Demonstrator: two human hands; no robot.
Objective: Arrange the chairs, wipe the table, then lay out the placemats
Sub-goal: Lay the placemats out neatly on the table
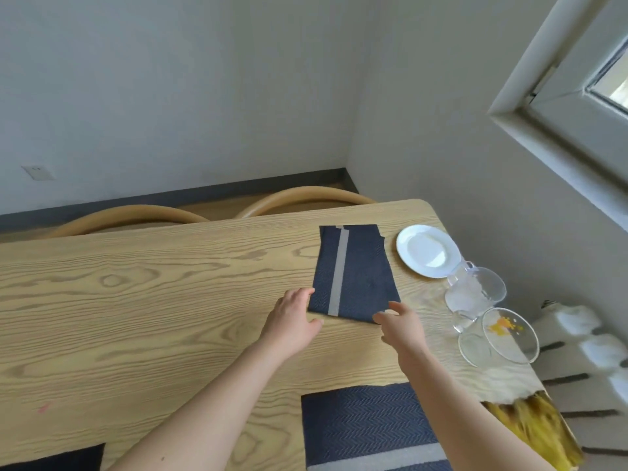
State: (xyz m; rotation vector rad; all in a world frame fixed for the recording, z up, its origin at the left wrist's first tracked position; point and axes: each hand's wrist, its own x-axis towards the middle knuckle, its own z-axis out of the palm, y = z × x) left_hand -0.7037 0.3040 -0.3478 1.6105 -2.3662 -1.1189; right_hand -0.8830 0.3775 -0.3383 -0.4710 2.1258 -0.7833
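Note:
A folded dark blue placemat (360, 273) with a grey stripe lies on the wooden table (153, 300), towards its far right. My left hand (294, 317) is at the mat's near left corner, fingers spread and touching its edge. My right hand (401, 324) is at the near right corner, fingers apart, resting on the edge. Neither hand has a closed grip. A second blue placemat (367, 426) lies flat at the near edge under my right forearm. A dark mat corner (64, 458) shows at the bottom left.
A white plate (426, 250) sits right of the folded mat. A glass jug (465, 294) and clear glass bowls (506, 334) stand along the right table edge. Two curved wooden chair backs (136, 214) are tucked in at the far side. Walls close the corner.

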